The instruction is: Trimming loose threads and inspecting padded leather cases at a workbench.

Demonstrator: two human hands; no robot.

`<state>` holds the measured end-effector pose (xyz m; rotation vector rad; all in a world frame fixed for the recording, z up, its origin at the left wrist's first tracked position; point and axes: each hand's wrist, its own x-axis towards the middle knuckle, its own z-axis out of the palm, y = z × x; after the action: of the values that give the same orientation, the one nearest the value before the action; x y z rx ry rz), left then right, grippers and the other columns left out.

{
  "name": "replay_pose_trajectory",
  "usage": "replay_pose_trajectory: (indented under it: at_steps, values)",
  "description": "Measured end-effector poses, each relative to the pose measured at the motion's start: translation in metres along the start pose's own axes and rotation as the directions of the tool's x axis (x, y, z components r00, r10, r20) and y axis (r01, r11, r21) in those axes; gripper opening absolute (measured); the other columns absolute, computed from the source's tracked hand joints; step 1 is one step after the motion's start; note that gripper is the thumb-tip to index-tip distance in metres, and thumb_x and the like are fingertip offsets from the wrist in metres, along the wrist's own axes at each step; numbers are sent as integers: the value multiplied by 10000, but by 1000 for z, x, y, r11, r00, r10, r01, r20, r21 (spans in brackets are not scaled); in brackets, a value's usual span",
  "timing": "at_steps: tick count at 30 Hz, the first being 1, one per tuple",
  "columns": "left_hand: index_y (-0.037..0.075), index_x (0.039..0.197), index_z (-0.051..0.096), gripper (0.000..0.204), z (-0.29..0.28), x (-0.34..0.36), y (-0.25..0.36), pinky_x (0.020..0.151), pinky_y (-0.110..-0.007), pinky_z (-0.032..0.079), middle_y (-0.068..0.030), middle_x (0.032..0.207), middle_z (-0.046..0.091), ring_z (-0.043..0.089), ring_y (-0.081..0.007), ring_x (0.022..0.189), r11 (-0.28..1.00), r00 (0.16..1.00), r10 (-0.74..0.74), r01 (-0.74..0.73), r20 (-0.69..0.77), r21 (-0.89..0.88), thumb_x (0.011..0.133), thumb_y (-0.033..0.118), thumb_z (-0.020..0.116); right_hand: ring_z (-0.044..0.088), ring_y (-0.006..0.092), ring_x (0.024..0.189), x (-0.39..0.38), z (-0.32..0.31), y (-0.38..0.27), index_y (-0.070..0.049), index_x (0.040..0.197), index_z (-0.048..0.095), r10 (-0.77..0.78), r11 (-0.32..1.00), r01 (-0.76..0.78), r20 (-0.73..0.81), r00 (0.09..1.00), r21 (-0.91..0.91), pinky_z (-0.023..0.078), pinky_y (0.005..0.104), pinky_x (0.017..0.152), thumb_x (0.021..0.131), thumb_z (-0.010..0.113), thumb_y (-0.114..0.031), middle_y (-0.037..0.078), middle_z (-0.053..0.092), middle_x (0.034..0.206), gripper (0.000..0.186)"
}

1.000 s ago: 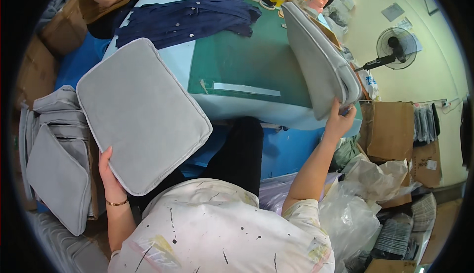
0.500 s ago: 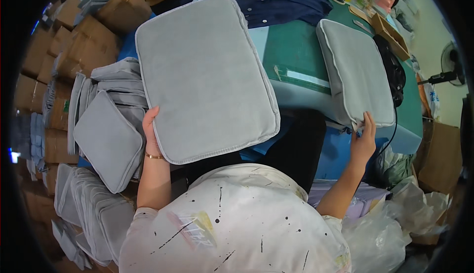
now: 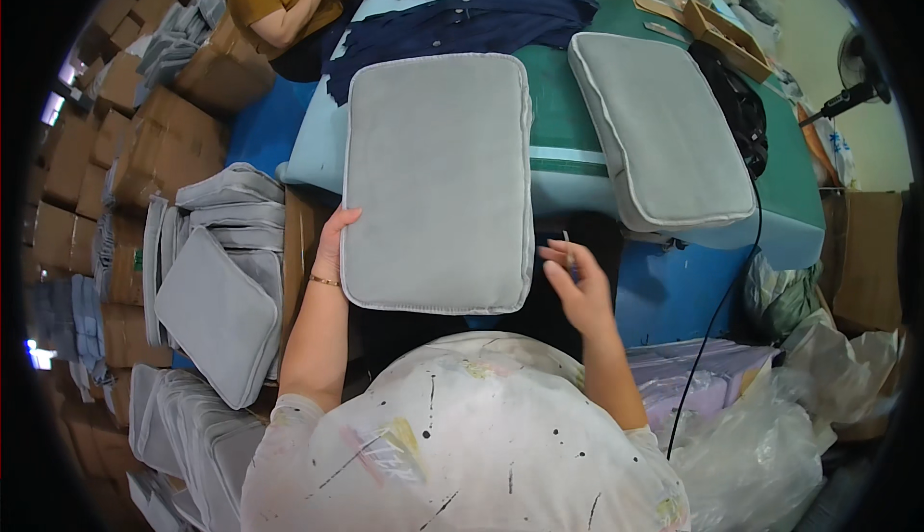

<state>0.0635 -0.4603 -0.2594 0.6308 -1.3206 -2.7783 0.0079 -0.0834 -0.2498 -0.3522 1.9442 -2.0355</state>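
Holding the near grey cushion (image 3: 438, 181) at its 8 o'clock edge, the left hand (image 3: 332, 243) grips it on the table (image 3: 577, 161), the right hand (image 3: 577, 282) hangs loose and empty at 4 o'clock, and the other cushion (image 3: 659, 132) already lies flat at 3 o'clock, with more grey ones (image 3: 217, 282) still piled at 9 o'clock.

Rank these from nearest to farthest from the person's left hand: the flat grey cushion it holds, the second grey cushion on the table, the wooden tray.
1. Flat grey cushion, held by the left hand.
2. Second grey cushion, right, on the green table.
3. Wooden tray, far right corner.
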Motion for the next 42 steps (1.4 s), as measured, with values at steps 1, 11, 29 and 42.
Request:
replay_pose_trajectory:
  at_steps: [1,11,29,42]
  values:
    - [-25,1279,463,545,3,-2,1,830,-418,535,-207,1154,590,624,-319,990,1000,1000,3,-3,4,6,809,235,553,550,176,1087,3,12,7,-17,1301,454,112,984,-117,39,993,138,429,295,942,855,669,-108,126,568,1207,503]
    - [35,1144,577,388,101,-41,43,848,-328,455,-106,1077,556,556,-241,983,-138,601,697,-423,391,896,769,78,668,500,186,1152,-6,50,10,28,1390,335,103,979,-134,194,976,155,395,307,987,819,716,-167,128,507,1274,713]
    - [0,842,647,125,161,36,-5,695,-252,466,-41,886,515,534,-134,770,118,759,456,-569,464,814,788,88,717,490,166,1155,-26,36,22,-9,1407,351,173,961,-235,350,921,144,412,289,958,803,744,-150,115,489,1316,734]
    - [-28,869,659,101,149,30,-7,736,-239,505,-57,972,542,589,-125,815,406,821,509,-495,260,769,858,72,650,572,207,574,66,34,-40,-91,1201,585,-495,494,463,200,845,-736,463,327,503,795,707,-238,24,550,720,449]
